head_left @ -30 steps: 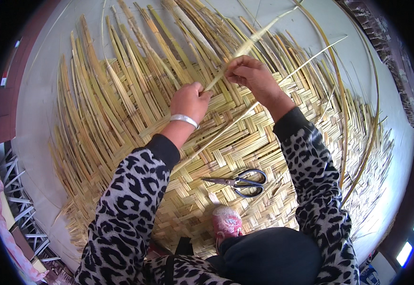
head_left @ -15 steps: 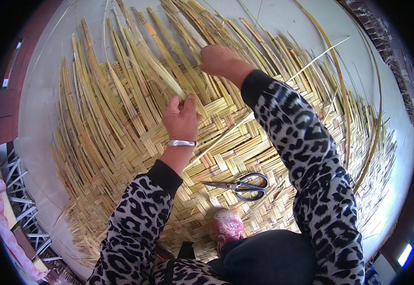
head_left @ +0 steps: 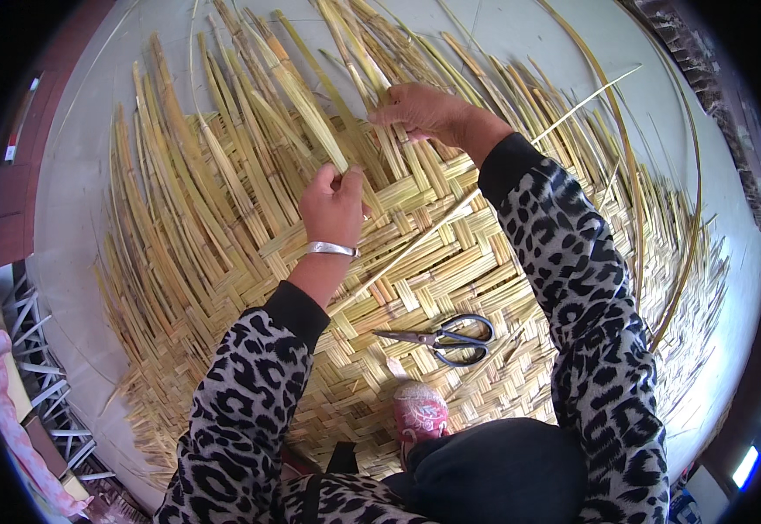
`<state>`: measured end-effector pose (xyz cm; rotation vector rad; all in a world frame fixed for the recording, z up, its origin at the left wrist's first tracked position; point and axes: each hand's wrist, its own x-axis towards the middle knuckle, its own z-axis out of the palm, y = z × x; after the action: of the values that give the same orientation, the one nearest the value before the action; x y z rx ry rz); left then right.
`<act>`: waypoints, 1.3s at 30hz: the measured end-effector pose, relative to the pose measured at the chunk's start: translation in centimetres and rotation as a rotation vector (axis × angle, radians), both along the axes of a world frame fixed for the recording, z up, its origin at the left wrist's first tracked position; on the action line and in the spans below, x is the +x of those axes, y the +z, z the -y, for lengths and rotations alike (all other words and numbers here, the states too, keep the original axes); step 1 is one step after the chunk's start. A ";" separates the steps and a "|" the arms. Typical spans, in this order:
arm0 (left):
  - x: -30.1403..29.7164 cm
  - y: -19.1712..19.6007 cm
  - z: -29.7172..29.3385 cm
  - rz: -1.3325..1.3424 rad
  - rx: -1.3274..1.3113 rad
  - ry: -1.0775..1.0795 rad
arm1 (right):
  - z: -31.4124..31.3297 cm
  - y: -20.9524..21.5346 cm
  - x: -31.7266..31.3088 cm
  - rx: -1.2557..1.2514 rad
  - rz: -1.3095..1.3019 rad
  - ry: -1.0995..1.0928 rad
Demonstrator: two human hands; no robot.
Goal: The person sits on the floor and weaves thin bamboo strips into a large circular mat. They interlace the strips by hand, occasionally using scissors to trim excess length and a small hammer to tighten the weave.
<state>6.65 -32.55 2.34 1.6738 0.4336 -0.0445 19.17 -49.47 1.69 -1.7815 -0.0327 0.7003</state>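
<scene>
A woven mat of split reed strips [head_left: 450, 271] spreads under my arms, its unwoven ends fanning out at the far side. My left hand [head_left: 332, 205], with a silver bangle at the wrist, pinches a pale reed strip [head_left: 310, 118] that runs up and away to the left. Farther off and to the right, my right hand [head_left: 428, 112] is closed round reed strips [head_left: 367, 65] that stand up from the weave. A thin loose strip [head_left: 433, 229] lies slantwise across the mat between my hands. Its lower end passes beside my left wrist.
Scissors with dark looped handles [head_left: 450, 339] lie on the mat nearer to me. A pink patterned shoe [head_left: 420, 412] rests on the weave below them. Long curved strips [head_left: 629, 166] arc along the right side. Pink cloth [head_left: 0, 384] and a white lattice [head_left: 44, 371] are at the left edge.
My right hand has shifted a little right and down, and pale strips now show upright in its grip. My left hand stays almost in place, still pinching its strip.
</scene>
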 end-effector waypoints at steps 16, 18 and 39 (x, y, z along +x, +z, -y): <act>1.7 -3.3 -0.3 0.125 0.585 -0.390 | 1.9 -0.4 -3.7 0.362 0.021 -0.181; 2.2 -3.6 -0.5 0.080 0.568 -0.424 | 2.6 -0.9 -4.7 0.334 0.103 -0.297; 2.3 -1.3 2.5 0.514 0.780 -0.668 | 10.7 0.8 -7.2 0.563 0.264 -0.757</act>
<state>8.96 -35.06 1.01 2.4329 -0.5881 0.0730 11.97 -60.16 2.47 -1.1895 0.2344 -0.0972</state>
